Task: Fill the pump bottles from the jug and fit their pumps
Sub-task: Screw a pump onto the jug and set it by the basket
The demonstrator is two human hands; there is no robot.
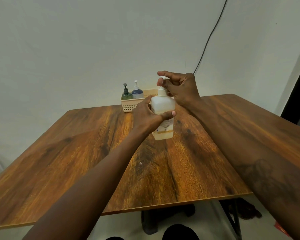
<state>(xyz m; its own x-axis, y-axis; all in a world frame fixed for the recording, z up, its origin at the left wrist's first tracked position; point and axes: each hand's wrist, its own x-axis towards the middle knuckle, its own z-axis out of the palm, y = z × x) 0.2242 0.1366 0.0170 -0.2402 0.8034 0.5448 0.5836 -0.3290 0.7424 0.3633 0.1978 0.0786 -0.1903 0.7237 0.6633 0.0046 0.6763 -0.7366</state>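
I am gripping a white bottle [163, 108] standing mid-counter [76, 153] with my left hand [145, 116], while my right hand [180, 87] is pinching its pump [163, 77]; behind, a green bottle [126, 95] and a blue bottle [137, 92] are sitting in a basket [128, 105].

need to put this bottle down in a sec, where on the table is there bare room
The table is bare on its whole left half, from the left forearm out to the left edge, and on the near strip in front of the white bottle. The right side beyond the right forearm is bare too. It is crowded only at the far edge, where the basket holds two pump bottles.
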